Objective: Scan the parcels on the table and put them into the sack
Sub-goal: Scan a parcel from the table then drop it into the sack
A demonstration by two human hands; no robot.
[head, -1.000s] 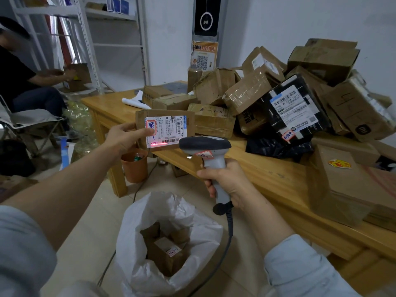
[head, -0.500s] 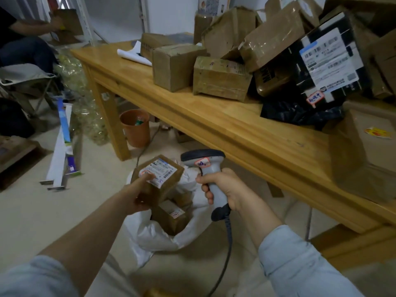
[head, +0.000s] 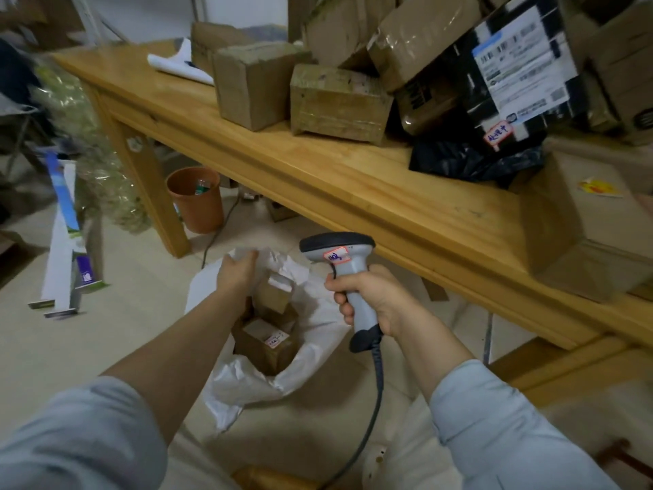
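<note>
White, crinkled material forms the sack [head: 314,334], slumped open on the floor so parcels can be dropped straight in. Inside it lie brown cardboard parcels [head: 268,343], white labels showing on the upper ones. The person's left hand [head: 236,277] reaches over the sack's far rim, palm down, fingers bent. Blur hides whether they pinch the rim or hold nothing. Just right of the sack, the right hand [head: 367,298] is wrapped firmly round the handle of a grey barcode scanner [head: 344,267], its head raised clear of the sack, probably kept ready for the next label. Beyond and above the sack, the wooden desk [head: 353,185] carries a heap of boxes [head: 339,100] waiting to be scanned.
</note>
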